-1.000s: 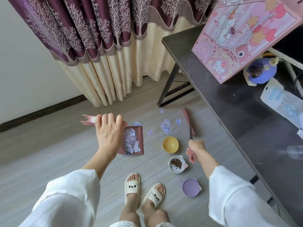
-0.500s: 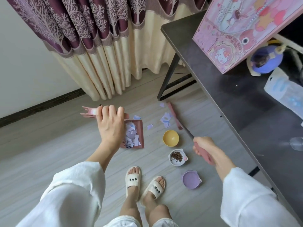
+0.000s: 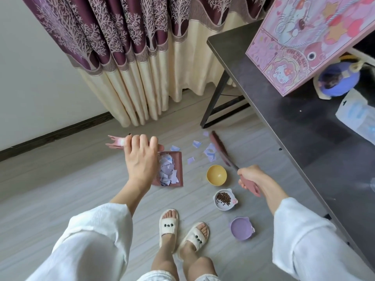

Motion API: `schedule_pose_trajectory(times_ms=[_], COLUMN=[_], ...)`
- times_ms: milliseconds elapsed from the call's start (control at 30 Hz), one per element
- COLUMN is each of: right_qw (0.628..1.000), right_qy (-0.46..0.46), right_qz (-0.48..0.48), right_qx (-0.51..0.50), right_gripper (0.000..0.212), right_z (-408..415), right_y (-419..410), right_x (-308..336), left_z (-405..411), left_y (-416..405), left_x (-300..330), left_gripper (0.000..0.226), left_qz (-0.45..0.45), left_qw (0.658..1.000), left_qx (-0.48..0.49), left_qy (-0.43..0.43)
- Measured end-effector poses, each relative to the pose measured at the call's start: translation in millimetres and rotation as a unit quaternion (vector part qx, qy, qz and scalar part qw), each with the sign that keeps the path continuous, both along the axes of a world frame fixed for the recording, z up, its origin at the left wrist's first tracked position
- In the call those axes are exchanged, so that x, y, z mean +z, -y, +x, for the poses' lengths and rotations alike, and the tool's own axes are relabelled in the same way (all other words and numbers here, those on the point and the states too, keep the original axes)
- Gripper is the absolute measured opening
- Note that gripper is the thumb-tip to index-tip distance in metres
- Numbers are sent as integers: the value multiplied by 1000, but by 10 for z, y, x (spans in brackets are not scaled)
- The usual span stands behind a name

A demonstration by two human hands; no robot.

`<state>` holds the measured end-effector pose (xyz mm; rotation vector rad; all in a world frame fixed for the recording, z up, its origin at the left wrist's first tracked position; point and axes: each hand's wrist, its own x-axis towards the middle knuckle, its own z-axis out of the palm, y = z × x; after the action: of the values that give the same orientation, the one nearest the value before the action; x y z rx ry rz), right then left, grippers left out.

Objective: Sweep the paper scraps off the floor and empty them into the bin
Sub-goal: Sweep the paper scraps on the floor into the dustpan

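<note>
- Grey wood-look floor [image 3: 71, 179], bounded by a purple-and-cream curtain [image 3: 125, 57] and a dark table [image 3: 304, 122] at the right; no bin is in view.
- Left hand [image 3: 140, 159]: closed around the top of the pink dustpan handle [image 3: 114, 143], holding the pan upright on the floor.
- Dustpan [image 3: 178, 169]: pink, mouth facing right, already loaded with a heap of lilac paper scraps [image 3: 167, 172].
- Right hand [image 3: 248, 176]: gripped around the handle of a pink brush [image 3: 220, 151], whose head rests on the floor beyond the loose scraps.
- Loose scraps [image 3: 210, 153]: several lilac pieces lying between the dustpan mouth and the brush head, one more [image 3: 205, 133] near the table leg.
- Bystanders, just beside the sweep path: yellow bowl [image 3: 216, 175], empty; small bowl [image 3: 224, 199] of what looks like brown pellets, though the detail is too fine to confirm; purple lid [image 3: 241, 231] near the feet.
- Stage, as judged: sweeping partly done, emptying not begun.
- Risk: a low pull of the brush towards the pan could clip the yellow bowl, which sits close to the shaft.
- Risk: a brisk stroke could flick the light scraps past the pan mouth.
- Risk: tilting the full pan when lifting could spill the heap.
</note>
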<state>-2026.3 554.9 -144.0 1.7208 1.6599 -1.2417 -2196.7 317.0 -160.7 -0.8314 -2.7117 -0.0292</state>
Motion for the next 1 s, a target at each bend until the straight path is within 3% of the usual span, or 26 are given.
schedule_pose_trajectory(times_ms=[133,333,433,667,1000], right_qw=[1000,998,999,997,998], right_qy=[-26,-49,-40,-28,-19], right_qz=[-5,17,8,-57,20], right_qx=[15,20,34,41,50], right_gripper=[24,16,19,25,16], right_z=[1,-114,-224,-259,-180], right_y=[-14,-75,-19,71,21], right_x=[195,377,271,294,484], left_z=[-14,-7,-39,-67,-52], left_y=[-25,7,54,124,137], left_x=[-27,7,41,5,31], left_gripper=[5,10,24,20,16], left_qz=[-4,-7,-5,-13,-29], left_qw=[1000,1000,1000,1000,999], left_qx=[-1,-3,-8,-15,-16], left_qy=[10,-1,-14,-14,-10])
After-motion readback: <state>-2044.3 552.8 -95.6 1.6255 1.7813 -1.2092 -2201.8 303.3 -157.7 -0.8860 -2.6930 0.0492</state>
